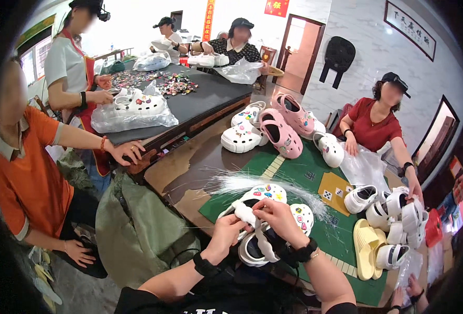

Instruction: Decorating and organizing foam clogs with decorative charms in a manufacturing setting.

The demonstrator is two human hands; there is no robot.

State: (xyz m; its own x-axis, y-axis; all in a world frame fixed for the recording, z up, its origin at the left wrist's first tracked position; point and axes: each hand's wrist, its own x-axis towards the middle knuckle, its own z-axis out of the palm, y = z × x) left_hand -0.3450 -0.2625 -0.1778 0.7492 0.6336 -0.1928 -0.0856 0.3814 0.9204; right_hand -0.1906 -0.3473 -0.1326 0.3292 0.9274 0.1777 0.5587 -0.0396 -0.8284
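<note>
Between my two hands is a white wavy-edged strap (pixel 264 246), which looks like a clog's heel strap. My left hand (pixel 224 234) pinches it near its upper left end. The fingers of my right hand (pixel 279 219) close on it just beside. Right under my hands is a pair of white clogs; one clog (pixel 268 192) has colourful charms on its toe, and the other clog (pixel 302 217) shows charms to the right of my right hand. The strap and my fingers partly cover them. Behind the clogs lies a bundle of thin clear plastic strands (pixel 257 183).
Pink clogs (pixel 281 135) and white clogs (pixel 240 137) stand at the back of the green-topped table (pixel 320 246). Yellow slides (pixel 366 246) and several white shoes line its right side. Co-workers handle shoes around a dark table (pixel 200 104). A green sack (pixel 137 225) bulges at left.
</note>
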